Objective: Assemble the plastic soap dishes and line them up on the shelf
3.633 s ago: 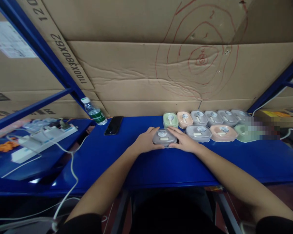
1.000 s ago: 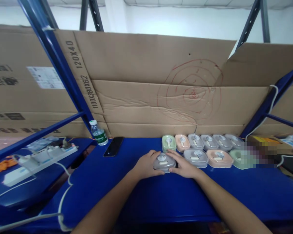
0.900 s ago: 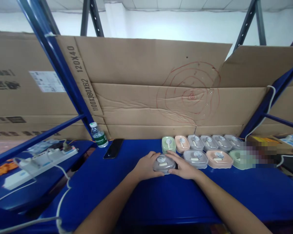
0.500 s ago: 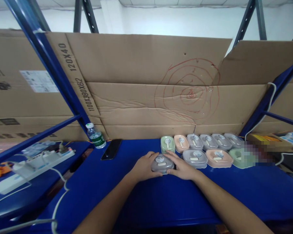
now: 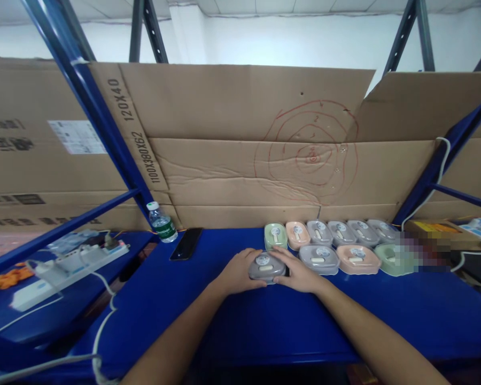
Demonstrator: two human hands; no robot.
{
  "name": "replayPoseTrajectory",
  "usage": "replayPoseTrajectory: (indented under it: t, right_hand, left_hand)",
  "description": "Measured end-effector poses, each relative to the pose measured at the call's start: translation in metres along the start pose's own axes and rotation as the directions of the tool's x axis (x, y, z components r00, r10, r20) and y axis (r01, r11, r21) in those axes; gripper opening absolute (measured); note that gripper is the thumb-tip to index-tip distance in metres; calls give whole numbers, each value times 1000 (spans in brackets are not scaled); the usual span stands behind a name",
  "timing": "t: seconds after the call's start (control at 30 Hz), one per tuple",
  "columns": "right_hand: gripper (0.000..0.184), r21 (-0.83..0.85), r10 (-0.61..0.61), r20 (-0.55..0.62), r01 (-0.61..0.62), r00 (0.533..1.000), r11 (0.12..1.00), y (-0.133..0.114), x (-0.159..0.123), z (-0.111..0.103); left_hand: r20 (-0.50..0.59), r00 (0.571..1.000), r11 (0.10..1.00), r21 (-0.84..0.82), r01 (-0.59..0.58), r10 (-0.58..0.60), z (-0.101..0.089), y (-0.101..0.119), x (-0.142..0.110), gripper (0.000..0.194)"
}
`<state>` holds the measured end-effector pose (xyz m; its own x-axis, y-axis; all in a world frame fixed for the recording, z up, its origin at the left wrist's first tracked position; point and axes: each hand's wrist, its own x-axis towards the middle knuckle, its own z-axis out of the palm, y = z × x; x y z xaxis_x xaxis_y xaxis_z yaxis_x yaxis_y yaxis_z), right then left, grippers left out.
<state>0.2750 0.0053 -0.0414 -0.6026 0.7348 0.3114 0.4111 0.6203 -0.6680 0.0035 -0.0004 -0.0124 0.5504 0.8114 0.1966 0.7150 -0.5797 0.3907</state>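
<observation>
- Background: brown cardboard (image 5: 208, 107) stands behind the table (image 5: 264, 331), marked with red hand-drawn rings; a white wall (image 5: 304, 40) shows above it.
- Table: blue top, with blue posts rising at the left and right.
- Arms: both forearms enter from the lower edge and converge near the middle of the table.
- Left hand (image 5: 238, 272): curved around the left side of the held box (image 5: 268, 267), fingers toward the rear, thumb along the front.
- Right hand (image 5: 300, 271): curved around the right side of the same box, fingers over the rear corner, thumb at the front.
- Held box: grey, clear-covered, round label facing up, located between the two hands. Full contact of its base with the table cannot be told.
- Rear row, right of centre: green box (image 5: 276, 235), peach box (image 5: 298, 235), then four grey boxes. The green one stands just behind the held box.
- Front row: grey box (image 5: 319, 259) beside the right hand, then a peach box and a green box, the last partly blurred.
- Left rear: bottle (image 5: 163, 224), upright but leaning in view; phone (image 5: 186, 244) lying flat beside it.
- Far left: power strip (image 5: 70, 274) and white cable (image 5: 98, 342), well apart from the hands.
</observation>
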Motion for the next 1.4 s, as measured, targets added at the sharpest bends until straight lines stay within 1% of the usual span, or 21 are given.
replayPoseTrajectory:
  t: [0.1, 0.3, 0.53, 0.63, 0.77, 0.87, 1.0, 1.1, 1.4]
  right_hand:
    - [83, -10, -13, -25, 13, 1000, 1000, -1, 0, -1]
    - [82, -32, -20, -37, 19, 999, 999, -7, 1, -4]
    - [78, -21, -25, -37, 24, 999, 999, -8, 1, -4]
    - [78, -32, -35, -21, 34, 999, 999, -7, 1, -5]
    - [74, -43, -51, -36, 49, 998, 998, -8, 1, -5]
    - [73, -43, -33, -30, 32, 999, 999, -8, 0, -4]
    - [72, -50, -1, -13, 0, 1000, 999, -7, -1, -3]
    - [73, -44, -15, -27, 14, 1000, 999, -5, -2, -3]
    - [72, -69, -54, -34, 52, 998, 996, 0, -3, -4]
  left_hand:
    - [4, 1000, 1000, -3, -12, 12, -1, 0, 0, 102]
    - [-7, 1000, 998, -53, -30, 30, -3, -2, 0, 102]
    - [25, 1000, 997, -77, 5, -3, -6, -4, -2, 101]
    - [32, 999, 998, -66, -8, 10, -7, -5, -2, 102]
    - [34, 999, 999, -34, -39, 40, -4, -6, -2, 104]
    - [48, 998, 999, 14, -51, 51, -2, -2, -3, 100]
    - [89, 996, 997, 72, -29, 23, -2, 7, -4, 93]
    - [107, 994, 995, 100, -16, 6, -2, 11, -5, 93]
    - [106, 994, 993, 113, -39, 27, -7, 16, -7, 87]
